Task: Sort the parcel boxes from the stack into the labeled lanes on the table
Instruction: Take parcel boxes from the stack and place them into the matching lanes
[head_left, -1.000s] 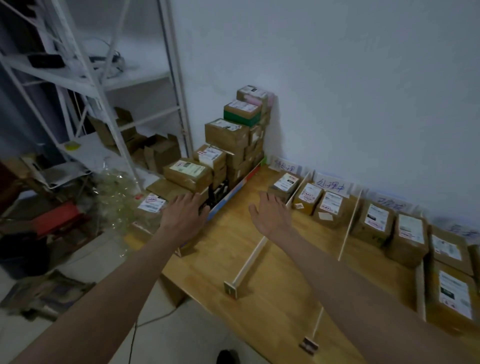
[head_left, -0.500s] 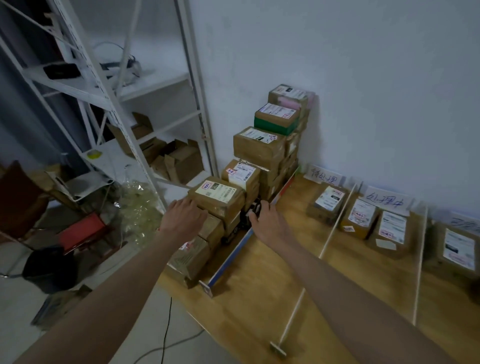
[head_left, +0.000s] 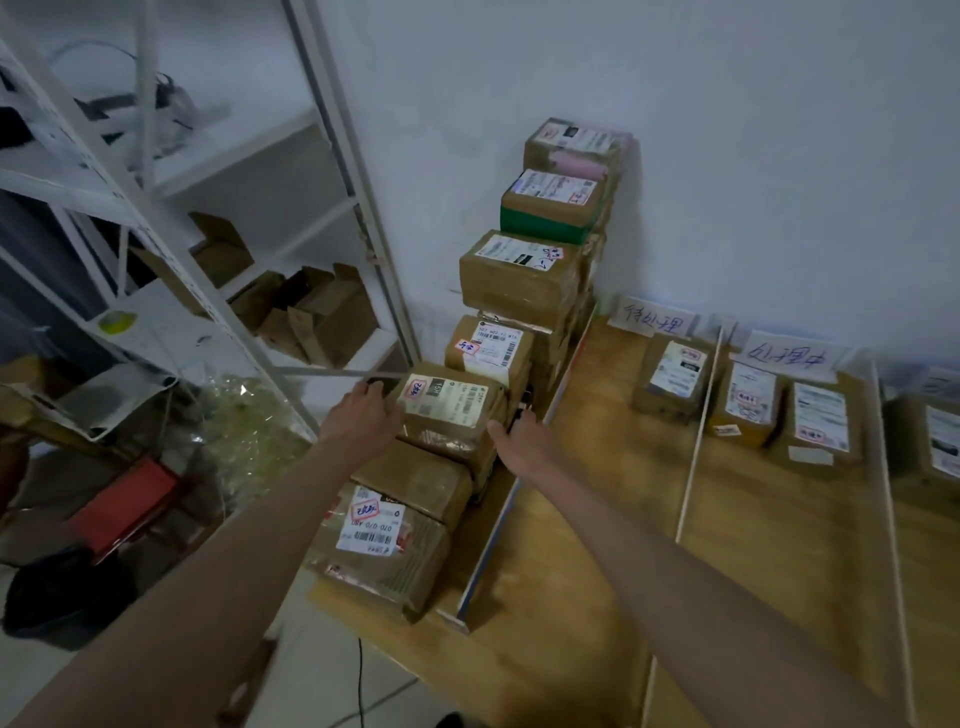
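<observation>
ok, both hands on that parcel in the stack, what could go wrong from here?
1. The parcel sits on stepped boxes; lifting it could drag the box beneath off the pile.
2. The left hand and right hand only touch its sides; whether the grip is secure cannot be told, so it may slip.
3. The tall stack behind stands close and could topple if bumped.
</observation>
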